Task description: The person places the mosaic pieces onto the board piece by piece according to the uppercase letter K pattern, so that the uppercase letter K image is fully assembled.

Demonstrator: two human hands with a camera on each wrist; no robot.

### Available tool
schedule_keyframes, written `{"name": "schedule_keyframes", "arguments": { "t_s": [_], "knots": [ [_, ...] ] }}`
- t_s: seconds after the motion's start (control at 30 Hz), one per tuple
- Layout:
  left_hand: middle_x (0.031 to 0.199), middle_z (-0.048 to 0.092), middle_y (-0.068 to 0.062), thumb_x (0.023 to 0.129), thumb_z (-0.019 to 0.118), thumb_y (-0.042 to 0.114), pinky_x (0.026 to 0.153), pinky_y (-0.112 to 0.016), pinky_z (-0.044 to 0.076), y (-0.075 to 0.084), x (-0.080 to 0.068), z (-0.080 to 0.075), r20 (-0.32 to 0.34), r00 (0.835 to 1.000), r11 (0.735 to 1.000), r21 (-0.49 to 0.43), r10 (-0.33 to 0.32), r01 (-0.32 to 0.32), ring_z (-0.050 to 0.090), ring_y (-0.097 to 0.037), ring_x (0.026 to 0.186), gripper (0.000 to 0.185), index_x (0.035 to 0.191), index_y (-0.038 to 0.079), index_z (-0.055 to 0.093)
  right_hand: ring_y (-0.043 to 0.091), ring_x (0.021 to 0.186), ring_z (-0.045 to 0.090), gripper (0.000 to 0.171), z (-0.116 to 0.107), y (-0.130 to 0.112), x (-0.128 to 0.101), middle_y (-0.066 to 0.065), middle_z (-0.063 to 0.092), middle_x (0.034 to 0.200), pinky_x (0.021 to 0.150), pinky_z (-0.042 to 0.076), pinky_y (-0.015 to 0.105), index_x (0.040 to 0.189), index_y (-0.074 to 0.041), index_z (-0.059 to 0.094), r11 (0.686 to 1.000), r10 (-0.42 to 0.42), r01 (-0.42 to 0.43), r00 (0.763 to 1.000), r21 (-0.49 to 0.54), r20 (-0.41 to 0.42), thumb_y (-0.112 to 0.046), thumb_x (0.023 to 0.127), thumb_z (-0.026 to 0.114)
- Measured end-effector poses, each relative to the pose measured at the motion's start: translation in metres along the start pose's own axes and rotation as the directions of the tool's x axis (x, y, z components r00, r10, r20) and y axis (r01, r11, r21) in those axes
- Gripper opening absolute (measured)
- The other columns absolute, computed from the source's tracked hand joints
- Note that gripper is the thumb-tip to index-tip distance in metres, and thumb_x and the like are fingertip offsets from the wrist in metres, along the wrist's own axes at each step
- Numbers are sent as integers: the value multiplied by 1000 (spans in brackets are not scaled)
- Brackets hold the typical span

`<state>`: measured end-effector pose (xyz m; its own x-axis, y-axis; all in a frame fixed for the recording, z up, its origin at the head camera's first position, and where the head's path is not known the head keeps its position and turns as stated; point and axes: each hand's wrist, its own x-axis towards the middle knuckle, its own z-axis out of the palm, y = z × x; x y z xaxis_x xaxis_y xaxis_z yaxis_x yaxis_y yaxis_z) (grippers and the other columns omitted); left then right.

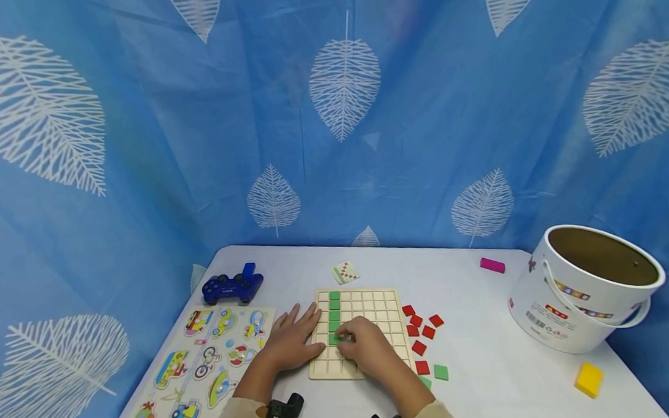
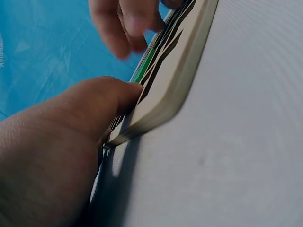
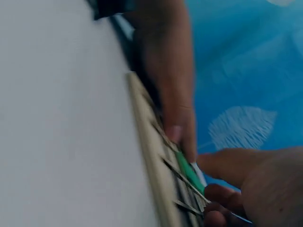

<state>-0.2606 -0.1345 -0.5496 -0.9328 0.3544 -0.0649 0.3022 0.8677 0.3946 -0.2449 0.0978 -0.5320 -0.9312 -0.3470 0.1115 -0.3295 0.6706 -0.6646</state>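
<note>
A pale wooden grid board (image 1: 383,349) lies on the table under both hands. Down its second column from the left runs a line of several green square tiles (image 1: 335,315). My left hand (image 1: 290,343) rests spread over the board's left side, its thumb across the lower left cells. Over the grid, my right hand (image 1: 364,346) has bent fingers at the lowest green tile, which lies in its cell; in the left wrist view its fingertips (image 2: 135,23) are blurred above the board. Between the right fingers and the left thumb, the right wrist view shows green (image 3: 188,172) on the grid.
Loose red tiles (image 1: 419,347) and a green tile (image 1: 441,372) lie right of the board. A pattern card (image 1: 345,272) sits behind it. Leftward are a vehicle puzzle board (image 1: 207,361) and a blue game controller (image 1: 232,287). Rightward stand a white bucket (image 1: 570,305) and a yellow block (image 1: 589,380).
</note>
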Motion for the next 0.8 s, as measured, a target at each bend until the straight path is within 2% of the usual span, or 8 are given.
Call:
{"name": "schedule_keyframes", "arguments": {
  "t_s": [0.1, 0.23, 0.3, 0.4, 0.53, 0.63, 0.7, 0.8],
  "knots": [
    [175, 23, 2, 98, 59, 58, 127, -64, 12, -1, 0, 0, -3, 1000, 1000, -4, 4, -4, 11, -38, 163, 82, 166, 21, 33, 12, 97, 62, 20, -22, 12, -13, -6, 69, 112, 84, 56, 35, 113, -18, 78, 996, 68, -66, 997, 66, -27, -21, 93, 78],
    [175, 23, 2, 97, 59, 59, 127, -64, 12, -3, 1, 1, -5, 1000, 1000, -11, 10, -10, 11, -38, 163, 83, 166, 22, 32, 12, 92, 60, 17, -63, 41, -40, -8, 68, 103, 79, 53, 31, 105, -22, 76, 975, 217, -214, 975, 59, -56, -21, 90, 83],
    [175, 23, 2, 97, 59, 59, 126, -65, 12, -3, 0, 1, -5, 1000, 1000, -18, 13, -13, 11, -38, 163, 83, 166, 21, 32, 14, 89, 56, 18, -82, 60, -56, -7, 64, 97, 76, 50, 31, 100, -24, 73, 958, 285, -284, 958, 45, -20, -24, 87, 86],
    [175, 23, 2, 97, 60, 59, 126, -65, 12, -1, -1, 0, -1, 1000, 1000, -17, 9, -9, 11, -38, 163, 83, 166, 21, 32, 17, 91, 53, 25, -104, 88, -79, -3, 60, 97, 77, 47, 32, 100, -22, 71, 943, 328, -331, 942, 33, 69, -26, 83, 89],
    [175, 24, 2, 97, 60, 58, 127, -64, 12, 0, -3, -3, 4, 1000, 1000, -13, -2, 2, 12, -38, 163, 82, 166, 21, 33, 19, 102, 54, 35, -116, 108, -99, -3, 62, 107, 95, 54, 42, 106, -21, 70, 945, 323, -327, 931, -8, 167, -29, 79, 91],
    [175, 24, 2, 97, 61, 57, 127, -64, 12, 1, -3, -3, -2, 1000, 1000, -14, -8, 8, 12, -38, 163, 82, 166, 21, 34, 18, 107, 55, 36, -117, 113, -104, -5, 63, 113, 105, 52, 53, 106, -23, 70, 948, 317, -315, 927, -44, 202, -29, 78, 92],
    [174, 25, 2, 96, 61, 56, 127, -64, 12, 1, -2, -3, -5, 1000, 1000, -16, -8, 8, 12, -38, 163, 82, 165, 21, 34, 19, 107, 55, 34, -117, 113, -104, -5, 63, 112, 106, 52, 54, 104, -24, 70, 950, 313, -308, 928, -53, 201, -26, 78, 92],
    [175, 24, 2, 97, 60, 57, 127, -64, 12, 1, -1, -1, -1, 1000, 1000, -15, -3, 3, 12, -38, 163, 82, 166, 21, 34, 18, 104, 54, 29, -117, 113, -105, -5, 62, 108, 100, 53, 48, 101, -24, 69, 953, 303, -297, 935, -62, 185, -22, 80, 90]
  ]
}}
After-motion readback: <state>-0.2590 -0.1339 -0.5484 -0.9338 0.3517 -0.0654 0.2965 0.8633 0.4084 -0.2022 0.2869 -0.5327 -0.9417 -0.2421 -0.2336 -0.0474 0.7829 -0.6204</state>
